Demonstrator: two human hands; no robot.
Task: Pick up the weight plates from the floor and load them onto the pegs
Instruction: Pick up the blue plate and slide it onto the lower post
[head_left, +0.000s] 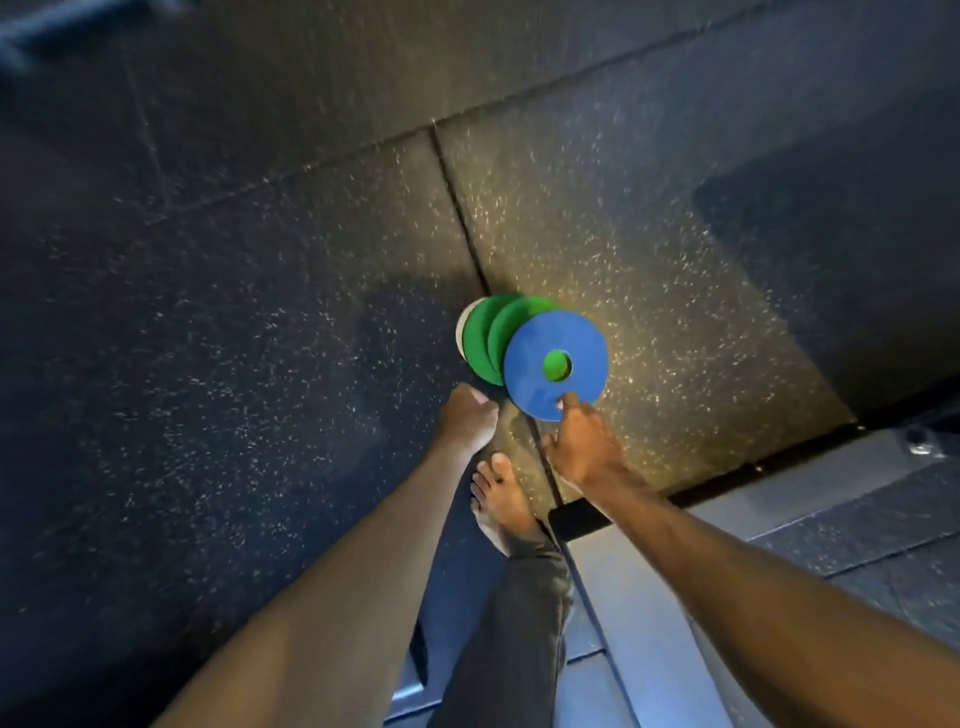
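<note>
Pickup step: your right hand (582, 447) pinches the blue plate (530, 364) by its near edge. Your left hand (465, 418) sits by the green plates (480, 338), can't tell its grip. Next you'll need to lift the plate off cleanly.

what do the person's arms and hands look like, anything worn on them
Both are bare. The left forearm and right forearm show no sleeve as far up as the frame reaches. The left hand and right hand have no gloves, and no watch, band or ring can be made out, though the picture is dim and slightly blurred.
</note>
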